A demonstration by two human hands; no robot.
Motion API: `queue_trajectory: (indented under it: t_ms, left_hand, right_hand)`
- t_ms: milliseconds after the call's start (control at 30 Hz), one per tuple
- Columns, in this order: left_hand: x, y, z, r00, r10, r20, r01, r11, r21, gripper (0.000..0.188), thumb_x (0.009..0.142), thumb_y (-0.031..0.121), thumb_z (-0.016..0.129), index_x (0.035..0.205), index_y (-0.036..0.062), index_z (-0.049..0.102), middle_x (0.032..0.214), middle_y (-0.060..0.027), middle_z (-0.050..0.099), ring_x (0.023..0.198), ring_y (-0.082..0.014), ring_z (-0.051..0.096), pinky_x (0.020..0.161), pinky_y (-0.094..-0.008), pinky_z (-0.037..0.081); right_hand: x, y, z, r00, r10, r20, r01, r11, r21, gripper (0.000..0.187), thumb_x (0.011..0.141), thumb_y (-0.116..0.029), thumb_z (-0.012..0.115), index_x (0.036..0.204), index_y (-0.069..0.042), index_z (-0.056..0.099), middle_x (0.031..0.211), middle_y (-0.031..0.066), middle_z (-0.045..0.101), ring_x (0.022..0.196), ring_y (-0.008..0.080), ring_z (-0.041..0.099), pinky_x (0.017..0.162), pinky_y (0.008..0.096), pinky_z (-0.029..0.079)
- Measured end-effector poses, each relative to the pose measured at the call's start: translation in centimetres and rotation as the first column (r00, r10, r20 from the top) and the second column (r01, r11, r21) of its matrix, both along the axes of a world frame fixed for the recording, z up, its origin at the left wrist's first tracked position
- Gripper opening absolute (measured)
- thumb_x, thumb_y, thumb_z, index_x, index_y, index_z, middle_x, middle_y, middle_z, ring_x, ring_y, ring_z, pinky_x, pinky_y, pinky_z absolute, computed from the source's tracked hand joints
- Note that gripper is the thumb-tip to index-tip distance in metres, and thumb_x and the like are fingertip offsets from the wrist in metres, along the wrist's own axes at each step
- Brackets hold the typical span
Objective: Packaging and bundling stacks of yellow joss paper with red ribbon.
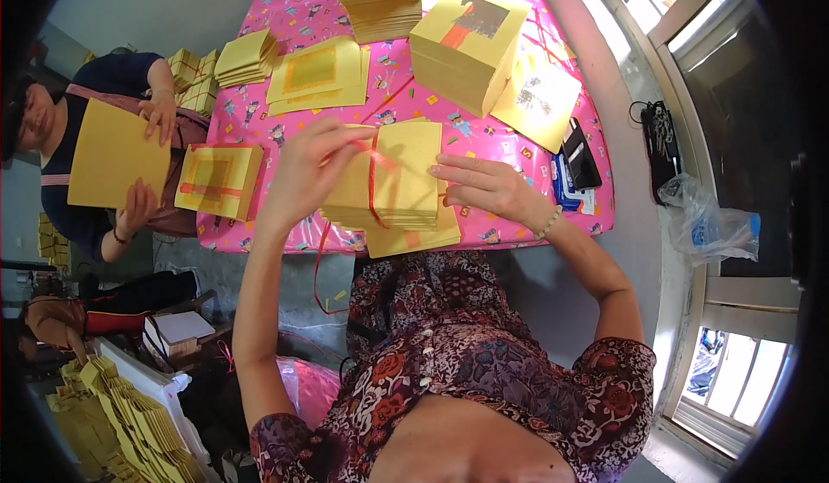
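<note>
A stack of yellow paper sheets (414, 159) sits in front of me near the table's close edge. A red ribbon (372, 188) runs over its top, and a loose length hangs down past the table edge to the left. My left hand (313, 168) is closed in a pinch on the ribbon's end, above the left part of the stack. With fingers stretched out, my right hand (490, 188) touches the stack's right side. Beneath the stack, a yellow sheet (413, 242) sticks out toward me.
The table has a pink patterned cover (298, 8). Tall yellow paper stacks (471, 73) stand at the back, flat sheets (315, 73) to the left. A phone (583, 157) lies at the right. On the left, a co-worker (95, 151) holds yellow paper beside a tied bundle (216, 181).
</note>
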State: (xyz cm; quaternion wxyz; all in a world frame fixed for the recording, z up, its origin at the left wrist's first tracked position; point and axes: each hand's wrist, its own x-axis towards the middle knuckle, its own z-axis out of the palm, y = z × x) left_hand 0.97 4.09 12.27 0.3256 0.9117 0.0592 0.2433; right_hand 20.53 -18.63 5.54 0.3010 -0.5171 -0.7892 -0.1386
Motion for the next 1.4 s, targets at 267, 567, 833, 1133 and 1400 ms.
queue_trajectory:
  t_ms: [267,567,833,1133,1400]
  left_hand:
    - [6.7,-3.0,-2.4,0.942,-0.302,-0.150,0.317,0.944,0.089,0.020,0.090,0.013,0.062,0.107,0.0066,0.072,0.082,-0.0104,0.058,0.076,-0.0258,0.058,0.069,-0.0367,0.046]
    - [7.0,-3.8,-3.0,0.942,-0.283,-0.183,0.292,0.956,0.027,0.016,0.088,0.019,0.062,0.093,0.0084,0.073,0.080,-0.0109,0.058,0.078,-0.0286,0.060,0.068,-0.0419,0.046]
    - [4.4,-1.8,1.4,0.961,-0.147,-0.233,0.145,0.989,-0.026,0.019,0.089,0.017,0.061,0.096,0.0030,0.072,0.074,-0.0157,0.058,0.067,-0.0312,0.059,0.062,-0.0406,0.044]
    - [2.7,-0.9,2.9,1.000,-0.011,0.005,0.011,0.996,-0.085,0.021,0.092,0.014,0.061,0.109,0.0057,0.071,0.066,-0.0109,0.050,0.059,-0.0194,0.050,0.057,-0.0330,0.039]
    - [4.1,-1.7,4.5,0.997,0.040,0.059,-0.035,0.996,-0.079,0.020,0.092,0.014,0.061,0.107,0.0034,0.070,0.068,-0.0116,0.055,0.058,-0.0204,0.052,0.056,-0.0333,0.039]
  right_hand:
    - [0.1,-0.3,1.0,0.999,-0.013,0.041,0.016,0.998,-0.064,0.026,0.078,-0.013,0.069,0.101,-0.002,0.062,0.125,0.0072,0.063,0.112,0.0271,0.063,0.078,0.0342,0.060]
    - [0.5,0.1,0.7,0.994,-0.086,0.064,0.077,0.988,0.133,0.017,0.073,-0.015,0.071,0.082,-0.006,0.061,0.101,0.0056,0.066,0.089,0.0204,0.067,0.066,0.0299,0.057]
    - [0.0,4.0,2.2,0.991,-0.131,-0.022,0.133,0.960,0.248,0.022,0.070,-0.019,0.080,0.080,-0.007,0.064,0.091,0.0040,0.066,0.075,0.0202,0.066,0.061,0.0303,0.054]
    - [0.0,7.0,7.7,0.966,-0.048,-0.254,0.137,0.928,0.346,0.014,0.072,-0.010,0.079,0.084,-0.007,0.071,0.086,0.0042,0.066,0.070,0.0182,0.065,0.056,0.0288,0.051]
    - [1.7,7.1,10.3,0.963,-0.108,-0.247,0.196,0.910,0.365,0.014,0.076,-0.014,0.077,0.086,-0.009,0.069,0.082,0.0034,0.061,0.069,0.0200,0.064,0.058,0.0303,0.051]
